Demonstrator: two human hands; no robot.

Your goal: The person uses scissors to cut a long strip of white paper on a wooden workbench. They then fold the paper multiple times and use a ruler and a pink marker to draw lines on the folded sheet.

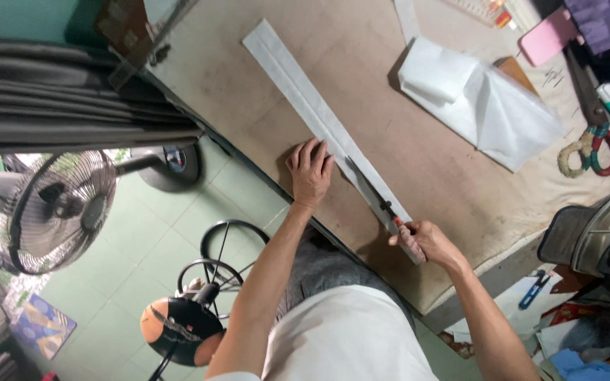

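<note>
Floor (178,219): pale green tiles, evenly lit. Counter (262,106): tan padded top, worn and marked, its edge running diagonally across the view. Dark grey curtain (51,92) hangs folded at upper left against a teal wall (15,17). A black standing fan (58,208) sits on the floor beside a round-framed stool (231,243).

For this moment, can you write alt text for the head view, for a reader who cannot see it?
A person's left hand presses flat on a long white fabric strip lying diagonally on a worn tan table, while the right hand grips a slim dark-bladed cutting tool laid along the strip. Folded white fabric lies further along the table, and a floor fan stands on green tiles below.
</note>
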